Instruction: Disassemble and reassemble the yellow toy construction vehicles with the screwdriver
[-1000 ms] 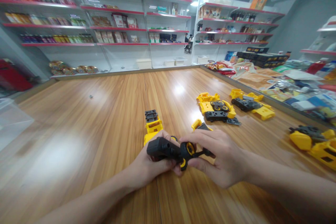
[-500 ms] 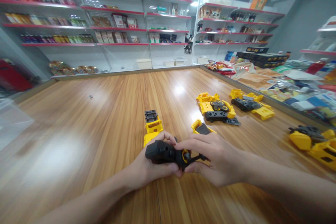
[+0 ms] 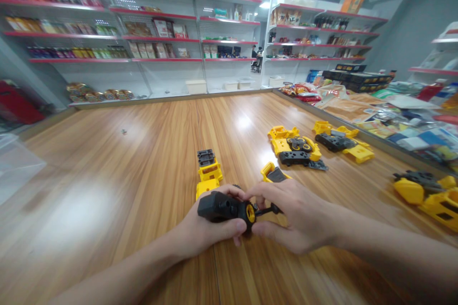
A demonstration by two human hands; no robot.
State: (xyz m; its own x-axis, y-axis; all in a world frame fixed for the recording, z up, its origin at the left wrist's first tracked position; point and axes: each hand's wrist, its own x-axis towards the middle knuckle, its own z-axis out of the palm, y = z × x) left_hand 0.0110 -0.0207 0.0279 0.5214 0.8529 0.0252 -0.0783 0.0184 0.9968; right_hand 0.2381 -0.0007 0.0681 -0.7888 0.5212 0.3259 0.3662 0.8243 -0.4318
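Observation:
My left hand [image 3: 203,228] is closed around a black plastic toy chassis piece [image 3: 218,207]. My right hand [image 3: 296,217] pinches a black wheel with a yellow hub [image 3: 249,213] and its thin black axle, pressed against the end of the chassis. Both hands rest low over the wooden table [image 3: 143,167]. Just behind them lie a yellow and black toy body part [image 3: 208,171] and a small yellow piece [image 3: 274,172].
More yellow and black toy parts lie in heaps at the right [image 3: 296,145], [image 3: 339,140] and at the far right [image 3: 429,195]. Packaged goods [image 3: 393,109] crowd the right edge. Store shelves [image 3: 143,33] line the back wall.
The wheel has turned from facing the camera to edge-on against the chassis end. My right hand's fingers shifted slightly along the axle. The left hand stayed put.

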